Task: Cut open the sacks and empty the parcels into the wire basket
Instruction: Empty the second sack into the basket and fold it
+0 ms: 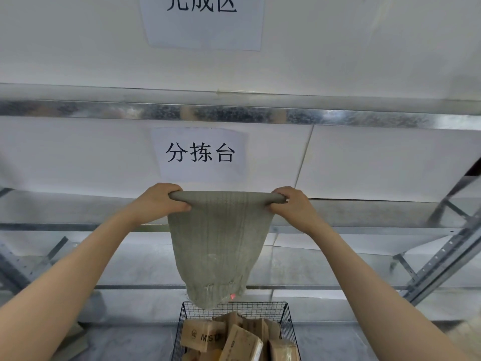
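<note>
A grey-green woven sack [218,246] hangs upside down, limp and flat, with its lower end dangling just over the back rim of the black wire basket [289,324]. My left hand [158,201] grips the sack's upper left corner and my right hand [294,207] grips the upper right corner, both raised at arm's length. Several brown cardboard parcels [234,337] lie piled inside the basket. A small red spot shows near the sack's lower edge.
A metal shelving rack [442,259] with white-lined shelves stands behind the sack. Paper signs [200,153] with printed characters are stuck on the shelf backing. The basket sits on a grey surface at the bottom of the view.
</note>
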{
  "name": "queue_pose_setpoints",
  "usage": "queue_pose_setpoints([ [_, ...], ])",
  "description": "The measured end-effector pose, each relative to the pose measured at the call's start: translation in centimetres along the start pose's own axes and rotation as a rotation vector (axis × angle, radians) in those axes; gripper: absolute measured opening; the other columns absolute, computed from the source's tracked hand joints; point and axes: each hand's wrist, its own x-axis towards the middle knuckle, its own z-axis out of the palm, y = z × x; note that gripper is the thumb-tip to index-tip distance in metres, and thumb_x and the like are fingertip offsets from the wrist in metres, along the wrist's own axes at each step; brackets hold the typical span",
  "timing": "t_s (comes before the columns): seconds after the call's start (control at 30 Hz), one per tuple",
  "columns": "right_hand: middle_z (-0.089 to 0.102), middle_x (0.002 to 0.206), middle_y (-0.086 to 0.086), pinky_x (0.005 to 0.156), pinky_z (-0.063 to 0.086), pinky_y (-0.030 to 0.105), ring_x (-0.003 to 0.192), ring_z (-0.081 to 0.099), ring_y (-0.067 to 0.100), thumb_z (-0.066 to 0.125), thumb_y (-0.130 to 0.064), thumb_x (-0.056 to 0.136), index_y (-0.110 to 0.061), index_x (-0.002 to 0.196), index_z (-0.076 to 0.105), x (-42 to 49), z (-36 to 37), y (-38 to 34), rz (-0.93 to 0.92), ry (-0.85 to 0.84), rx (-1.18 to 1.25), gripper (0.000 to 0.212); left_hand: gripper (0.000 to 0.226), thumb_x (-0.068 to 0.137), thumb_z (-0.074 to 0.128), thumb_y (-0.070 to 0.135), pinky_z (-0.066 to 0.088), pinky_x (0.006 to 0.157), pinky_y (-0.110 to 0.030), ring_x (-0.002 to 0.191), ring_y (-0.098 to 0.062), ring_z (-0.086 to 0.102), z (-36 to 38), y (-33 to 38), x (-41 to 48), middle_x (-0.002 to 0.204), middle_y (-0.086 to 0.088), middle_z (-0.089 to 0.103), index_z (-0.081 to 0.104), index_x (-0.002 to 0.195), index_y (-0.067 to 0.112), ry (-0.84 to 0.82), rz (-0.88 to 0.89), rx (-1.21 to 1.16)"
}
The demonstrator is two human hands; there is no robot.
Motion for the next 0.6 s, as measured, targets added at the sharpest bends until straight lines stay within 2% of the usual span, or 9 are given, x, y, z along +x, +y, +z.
queue_pose_setpoints([
  [0.03,0.055,0.079,0.013,0.065,0.035,0.028,0.072,0.046,0.015,0.064,-0.014,0.078,0.006,0.085,0.059,0.0,-0.3,0.1,0.038,0.000,0.079,0.022,0.018,0.076,0.074,0.029,0.040,0.069,-0.024,0.086,-0.016,0.058,-0.2,0.0,-0.2,0.092,-0.002,0.064,0.066,0.084,0.016,-0.029,-0.018,-0.071],
  [0.1,0.053,0.074,0.005,0.063,0.039,0.027,0.068,0.046,0.014,0.066,-0.017,0.081,0.005,0.084,0.059,0.1,-0.7,0.3,0.085,0.016,0.214,0.024,0.015,0.078,0.074,0.024,0.045,0.074,-0.023,0.088,-0.014,0.061,-0.3,-0.1,-0.4,0.091,0.000,0.067,0.066,0.089,0.019,-0.056,-0.043,-0.218],
  [0.17,0.058,0.080,0.004,0.073,0.050,0.032,0.075,0.055,0.015,0.067,-0.017,0.083,0.004,0.088,0.062,0.2,-0.8,0.7,0.116,0.034,0.305,0.022,0.020,0.080,0.071,0.016,0.047,0.074,-0.022,0.092,-0.014,0.061,-0.3,-0.1,-0.5,0.098,-0.002,0.064,0.062,0.099,0.019,-0.058,-0.066,-0.328],
  [0.23,0.065,0.094,0.007,0.084,0.054,0.038,0.087,0.063,0.019,0.068,-0.016,0.084,0.001,0.101,0.063,0.2,-0.8,0.9,0.144,0.066,0.355,0.024,0.027,0.082,0.069,0.011,0.048,0.071,-0.021,0.091,-0.014,0.062,-0.1,0.1,-0.6,0.101,-0.003,0.062,0.058,0.105,0.020,-0.054,-0.099,-0.414],
  [0.3,0.067,0.103,0.007,0.082,0.056,0.034,0.094,0.065,0.020,0.070,-0.015,0.084,-0.010,0.111,0.060,0.3,-0.9,1.0,0.159,0.095,0.398,0.030,0.030,0.084,0.068,0.010,0.049,0.069,-0.021,0.088,-0.014,0.064,0.0,0.4,-0.6,0.100,-0.005,0.064,0.055,0.108,0.021,-0.033,-0.127,-0.490],
  [0.4,0.064,0.104,0.005,0.075,0.053,0.024,0.094,0.064,0.016,0.071,-0.018,0.083,-0.021,0.116,0.055,0.3,-0.9,1.2,0.167,0.091,0.418,0.037,0.026,0.085,0.067,0.013,0.050,0.066,-0.022,0.082,-0.016,0.065,0.1,0.5,-0.7,0.098,-0.006,0.066,0.056,0.107,0.017,0.004,-0.132,-0.568],
  [0.53,0.068,0.098,-0.002,0.063,0.053,0.015,0.082,0.067,0.005,0.070,-0.016,0.085,-0.018,0.104,0.064,0.1,-0.9,1.4,0.181,0.087,0.480,0.020,0.020,0.084,0.068,0.020,0.051,0.064,-0.018,0.077,-0.009,0.066,0.2,0.2,-0.7,0.092,-0.002,0.066,0.063,0.101,0.010,-0.007,-0.108,-0.536],
  [0.6,0.071,0.097,0.000,0.065,0.054,0.018,0.079,0.068,0.006,0.070,-0.017,0.085,-0.011,0.104,0.067,0.0,-1.0,1.5,0.194,0.066,0.532,0.021,0.023,0.084,0.067,0.024,0.051,0.067,-0.020,0.077,-0.008,0.066,0.2,0.0,-0.7,0.090,-0.002,0.067,0.064,0.099,0.006,-0.026,-0.109,-0.531],
])
